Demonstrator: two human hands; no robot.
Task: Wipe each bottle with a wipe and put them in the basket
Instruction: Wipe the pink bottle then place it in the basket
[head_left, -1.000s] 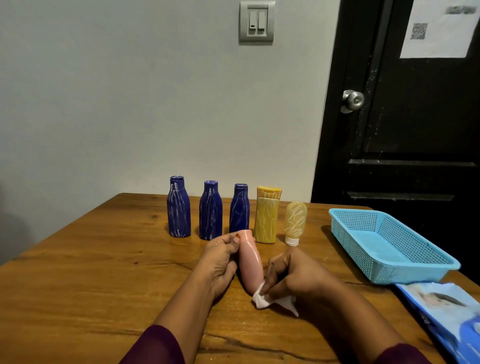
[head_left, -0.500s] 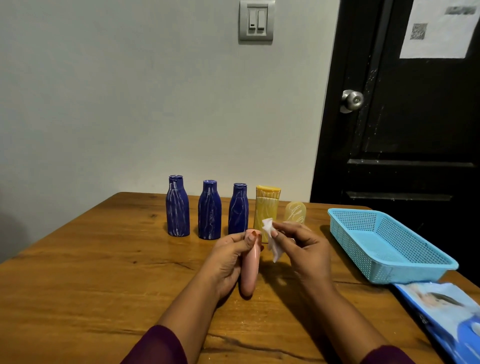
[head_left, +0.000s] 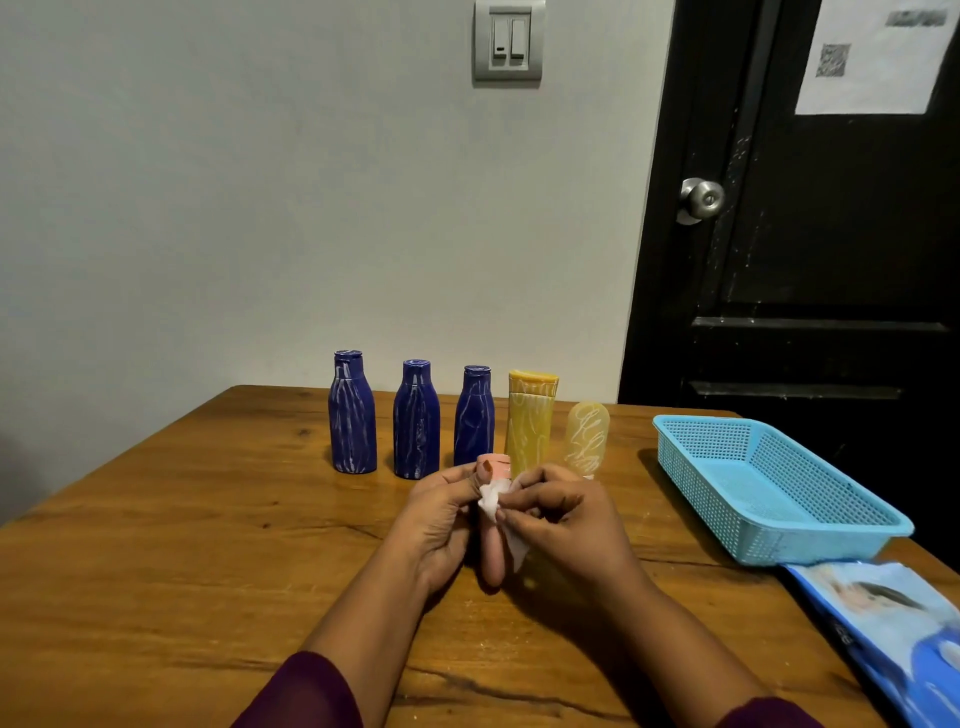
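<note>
Wooden table (head_left: 156, 571) against a grey wall, dark door on the right. Three blue bottles (head_left: 415, 426), a yellow bottle (head_left: 530, 421) and a small clear bottle (head_left: 587, 436) stand in a row at the back, all streaked white and, I judge, not yet wiped.

The pink bottle (head_left: 492, 551) is at centre, in front of the row. The left hand (head_left: 441, 525) has its fingers curled round it. Its long axis is near upright, cap end up and away from the person. Cannot tell whether the lower end touches the table.

The right hand (head_left: 566, 525) pinches the wipe (head_left: 491, 499) against the bottle's upper right side, just under the cap. The unwiped length lies below the fingertips, so the stroke probably runs down along the axis.

The basket (head_left: 727, 519) sits well to the right with no bottles in it, nearer the right hand. A wipe pack (head_left: 893, 623) lies just in front of it.
</note>
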